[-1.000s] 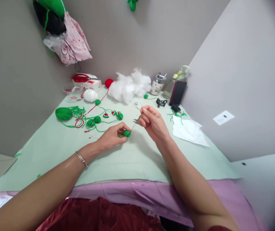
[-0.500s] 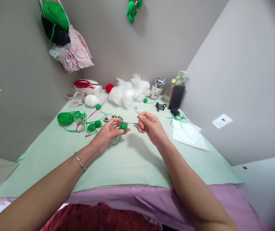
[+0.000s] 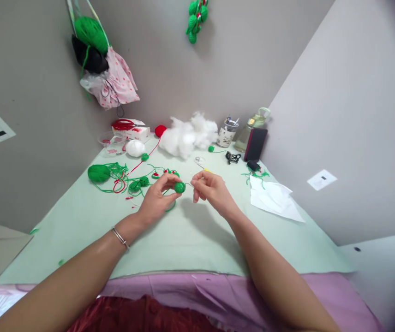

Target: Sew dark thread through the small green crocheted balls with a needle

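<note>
My left hand [image 3: 158,196] holds a small green crocheted ball [image 3: 180,187] between thumb and fingers, just above the table. A thin dark thread [image 3: 189,185] curves from the ball's right side to my right hand [image 3: 209,190]. The thumb and index finger of that hand are pinched on the thread, and the other fingers are curled. Whether anything else sits in the right palm is hidden. Behind the right hand shows a thin yellow-handled tool [image 3: 206,170], partly covered. Green crocheted pieces [image 3: 139,183] and loose yarn lie left of my left hand.
A green yarn ball [image 3: 98,173] lies at the left. White stuffing [image 3: 188,136], a pen cup [image 3: 227,133], a bottle [image 3: 253,129] and a phone [image 3: 255,144] stand along the back. A black hair clip [image 3: 232,157] and white paper [image 3: 273,198] lie at the right.
The metal points that stuck out of my right hand no longer show. My right hand is closer to the ball, and less thread shows between. The camera view has shifted slightly.
</note>
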`<state>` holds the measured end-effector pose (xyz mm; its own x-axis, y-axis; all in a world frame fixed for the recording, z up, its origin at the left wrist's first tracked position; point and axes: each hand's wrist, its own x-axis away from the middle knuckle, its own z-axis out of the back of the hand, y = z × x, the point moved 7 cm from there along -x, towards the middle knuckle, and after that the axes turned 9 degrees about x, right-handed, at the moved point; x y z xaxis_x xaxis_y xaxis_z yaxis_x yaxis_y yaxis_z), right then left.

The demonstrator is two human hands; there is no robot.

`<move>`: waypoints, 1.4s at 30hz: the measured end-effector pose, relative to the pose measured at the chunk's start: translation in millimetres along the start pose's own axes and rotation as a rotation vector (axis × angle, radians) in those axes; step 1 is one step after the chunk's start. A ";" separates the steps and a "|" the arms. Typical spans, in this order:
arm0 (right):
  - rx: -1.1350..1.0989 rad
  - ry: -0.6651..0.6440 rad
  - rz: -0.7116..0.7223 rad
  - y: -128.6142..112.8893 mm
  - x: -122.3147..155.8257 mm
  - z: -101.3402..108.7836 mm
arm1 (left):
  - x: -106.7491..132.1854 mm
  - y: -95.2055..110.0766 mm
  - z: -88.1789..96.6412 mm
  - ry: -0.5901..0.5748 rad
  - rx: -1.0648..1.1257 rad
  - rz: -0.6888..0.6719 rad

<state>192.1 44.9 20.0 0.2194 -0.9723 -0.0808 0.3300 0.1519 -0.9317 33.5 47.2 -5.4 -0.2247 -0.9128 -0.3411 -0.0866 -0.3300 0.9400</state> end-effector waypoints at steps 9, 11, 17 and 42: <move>0.230 -0.006 -0.002 -2.8 6.7 -13.0 | 3.7 2.6 -1.5 -0.062 -0.194 -0.192; 0.236 -0.014 -0.005 -3.1 7.5 -14.3 | 3.3 3.4 -1.1 -0.060 -0.195 -0.198; 0.264 0.015 -0.037 -1.9 7.6 -13.3 | 2.8 7.2 -3.0 -0.066 -0.189 -0.207; 0.047 -0.052 -0.006 0.8 6.5 -21.6 | -1.0 -1.8 -3.1 0.020 0.181 0.082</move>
<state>173.9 34.8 11.1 0.2640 -0.9629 -0.0562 0.3740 0.1559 -0.9142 36.9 48.0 -6.7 -0.2193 -0.9400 -0.2614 -0.2426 -0.2069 0.9478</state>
